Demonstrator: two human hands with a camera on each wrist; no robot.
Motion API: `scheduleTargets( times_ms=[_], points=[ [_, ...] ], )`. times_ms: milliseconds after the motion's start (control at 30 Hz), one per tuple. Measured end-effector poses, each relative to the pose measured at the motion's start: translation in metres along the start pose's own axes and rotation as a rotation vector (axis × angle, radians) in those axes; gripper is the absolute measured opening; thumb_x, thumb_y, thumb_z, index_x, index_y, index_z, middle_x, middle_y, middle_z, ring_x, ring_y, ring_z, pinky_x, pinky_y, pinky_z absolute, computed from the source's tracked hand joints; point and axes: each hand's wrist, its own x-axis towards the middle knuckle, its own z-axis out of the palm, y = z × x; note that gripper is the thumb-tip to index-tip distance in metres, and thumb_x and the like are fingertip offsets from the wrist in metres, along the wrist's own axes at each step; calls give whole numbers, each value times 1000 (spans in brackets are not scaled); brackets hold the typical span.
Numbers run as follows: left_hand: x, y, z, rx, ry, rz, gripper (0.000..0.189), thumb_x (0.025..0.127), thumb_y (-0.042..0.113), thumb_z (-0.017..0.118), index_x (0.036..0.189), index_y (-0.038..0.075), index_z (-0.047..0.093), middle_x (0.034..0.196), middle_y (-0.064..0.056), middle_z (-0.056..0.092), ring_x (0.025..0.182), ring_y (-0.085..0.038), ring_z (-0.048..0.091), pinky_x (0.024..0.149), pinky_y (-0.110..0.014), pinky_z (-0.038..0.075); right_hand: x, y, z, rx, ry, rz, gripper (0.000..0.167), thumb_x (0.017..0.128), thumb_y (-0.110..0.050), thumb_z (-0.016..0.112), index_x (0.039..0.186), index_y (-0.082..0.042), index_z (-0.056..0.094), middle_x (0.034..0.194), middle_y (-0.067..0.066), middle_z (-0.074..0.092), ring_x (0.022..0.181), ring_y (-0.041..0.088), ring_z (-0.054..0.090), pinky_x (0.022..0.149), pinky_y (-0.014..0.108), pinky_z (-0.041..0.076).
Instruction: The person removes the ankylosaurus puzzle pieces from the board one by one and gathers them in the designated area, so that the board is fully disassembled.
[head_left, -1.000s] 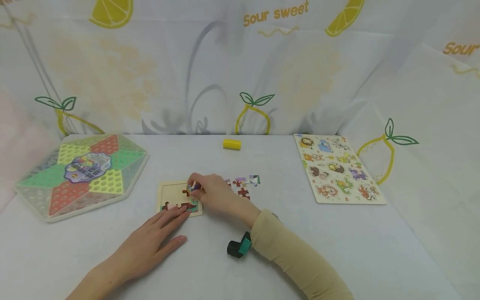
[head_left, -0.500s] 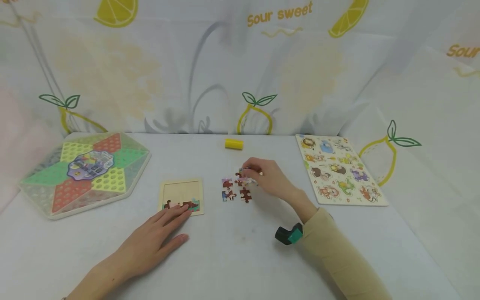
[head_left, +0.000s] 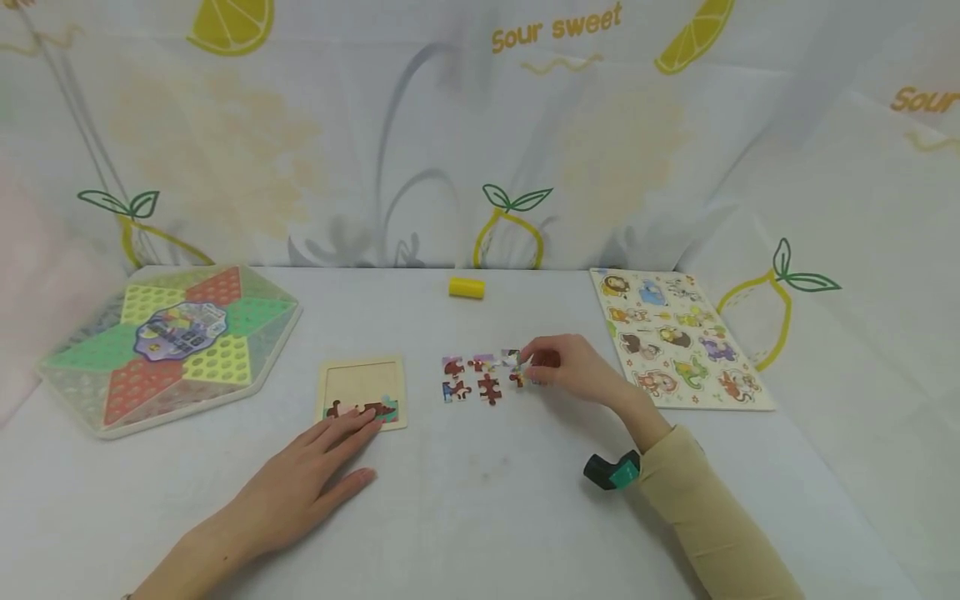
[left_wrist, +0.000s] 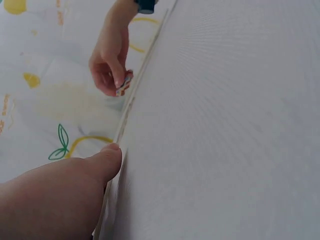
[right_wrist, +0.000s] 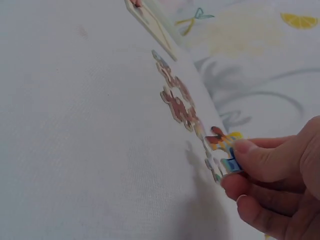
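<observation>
My right hand (head_left: 573, 367) pinches a jigsaw piece (right_wrist: 224, 147), brown, yellow and blue, between thumb and fingers at the right end of the loose pieces. The piece stands tilted in the right wrist view. To its left, several loose jigsaw pieces (head_left: 489, 388) lie face up in two rough rows. My left hand (head_left: 300, 487) lies with extended fingers over the lower edge of a small square wooden puzzle tray (head_left: 324, 383). A row of fitted pieces (head_left: 386, 409) shows along the tray's bottom, partly hidden by those fingers; its upper part shows bare wood.
A yellow cylinder (head_left: 467, 288) lies near the back of the white table. The hexagonal Chinese checkers board (head_left: 262, 367) is at left, an animal picture board (head_left: 701, 396) at right. A black-and-teal device (head_left: 613, 472) is at the right wrist. A lemon-print cloth (head_left: 337, 125) hangs behind.
My right hand has gone from over the tray, across the loose pieces, to their right end, a jigsaw piece in its fingers. My left hand has stayed at the tray.
</observation>
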Motion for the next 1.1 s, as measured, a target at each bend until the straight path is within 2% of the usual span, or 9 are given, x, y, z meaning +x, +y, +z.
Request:
scheduleTargets(
  times_ms=[100, 233, 467, 633, 767, 1100],
  points=[
    [0, 0, 1, 4, 0, -3, 57, 98, 41, 63, 150, 22, 48, 153, 3, 46, 139, -32, 44, 106, -52, 41, 0, 4, -1, -37, -59, -5, 9, 92, -10, 70, 101, -11, 72, 82, -1, 66, 71, 13, 56, 66, 26, 47],
    [0, 0, 1, 6, -9, -10, 56, 98, 41, 62, 150, 23, 49, 153, 4, 46, 140, -32, 44, 107, -51, 41, 0, 9, 2, -82, -78, -4, 5, 93, -10, 70, 98, -11, 71, 83, -2, 65, 73, 12, 53, 67, 25, 46],
    [0, 1, 0, 8, -12, -18, 57, 99, 42, 61, 150, 23, 48, 154, 4, 45, 141, -31, 43, 107, -51, 41, 1, 3, 4, -110, -40, 25, 4, 90, -8, 73, 93, -8, 70, 82, 0, 64, 73, 13, 53, 67, 26, 46],
    [-1, 0, 0, 3, -28, -39, 57, 99, 43, 61, 150, 22, 48, 154, 5, 44, 141, -31, 42, 108, -50, 40, 4, 3, 8, -180, -23, 4, 5, 90, -8, 74, 92, -8, 69, 89, 2, 62, 77, 13, 54, 68, 26, 46],
    [-1, 1, 0, 7, -18, -32, 56, 98, 42, 62, 149, 22, 49, 154, 4, 45, 140, -32, 43, 107, -51, 40, 6, 3, 12, -222, -13, -1, 5, 90, -9, 74, 91, -9, 69, 92, 1, 60, 79, 13, 54, 71, 26, 46],
    [0, 0, 0, 5, -34, -38, 57, 99, 44, 61, 149, 21, 49, 154, 4, 44, 141, -33, 42, 108, -51, 39, 5, 3, 13, -230, -8, 1, 8, 90, -11, 74, 93, -10, 67, 91, 0, 60, 74, 12, 52, 69, 28, 45]
  ],
)
